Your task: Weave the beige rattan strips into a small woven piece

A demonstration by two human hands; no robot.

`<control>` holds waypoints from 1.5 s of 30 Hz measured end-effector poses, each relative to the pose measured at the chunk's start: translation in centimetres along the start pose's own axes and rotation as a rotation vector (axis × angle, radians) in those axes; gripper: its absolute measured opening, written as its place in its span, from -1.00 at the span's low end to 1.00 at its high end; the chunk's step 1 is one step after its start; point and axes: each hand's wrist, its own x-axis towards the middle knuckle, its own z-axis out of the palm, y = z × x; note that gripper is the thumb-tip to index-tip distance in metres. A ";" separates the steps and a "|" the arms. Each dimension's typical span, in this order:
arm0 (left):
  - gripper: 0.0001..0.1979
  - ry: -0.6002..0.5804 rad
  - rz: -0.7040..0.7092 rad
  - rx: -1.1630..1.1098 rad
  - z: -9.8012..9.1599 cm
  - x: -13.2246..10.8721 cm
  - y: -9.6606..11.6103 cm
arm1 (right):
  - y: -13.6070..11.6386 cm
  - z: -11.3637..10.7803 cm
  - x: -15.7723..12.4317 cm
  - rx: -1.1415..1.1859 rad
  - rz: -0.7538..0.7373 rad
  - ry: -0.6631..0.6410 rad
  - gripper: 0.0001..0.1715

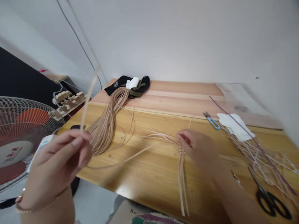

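- We're pinching a thin, slanted, pale strip (87, 105) in our left hand (66, 155)
- Our right hand (196, 144) is curled at the little checkered weave (181, 151) on the glossy wood table (144, 179), can't tell if gripping
- Farther back: droopy tan strand bundle (105, 127)

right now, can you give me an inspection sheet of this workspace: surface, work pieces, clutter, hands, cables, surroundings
Surface: wooden table, glossy yellowish front, pinker boards behind.
Work pieces: small woven piece with loose ends spread out; bundle of long strips to its left.
Clutter: right side holds loose strips, purple strip, white paper, blue snips and black-handled scissors.
Left hand: pinches a raised pale strip, blurred.
Right hand: fingertips at the woven piece; grip unclear.
Cables: grey cable along the wall; none seen crossing the work.
Surroundings: fan at left, plain wall behind.
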 end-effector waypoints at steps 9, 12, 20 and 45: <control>-0.83 -0.126 -0.029 0.768 4.9 11.8 -12.8 | -2.9 5.1 6.4 0.424 0.093 -0.551 -0.81; -0.83 -0.138 -0.038 0.721 5.7 12.7 -15.3 | -3.2 6.8 8.2 0.636 0.303 -0.718 -0.94; -0.72 -0.222 -0.091 0.395 6.0 11.1 -14.4 | -5.5 12.3 12.5 0.848 0.473 -0.604 -0.77; -0.69 -0.367 -0.231 -0.225 8.1 3.4 -11.6 | -7.5 9.4 7.9 1.413 0.263 -0.189 -0.58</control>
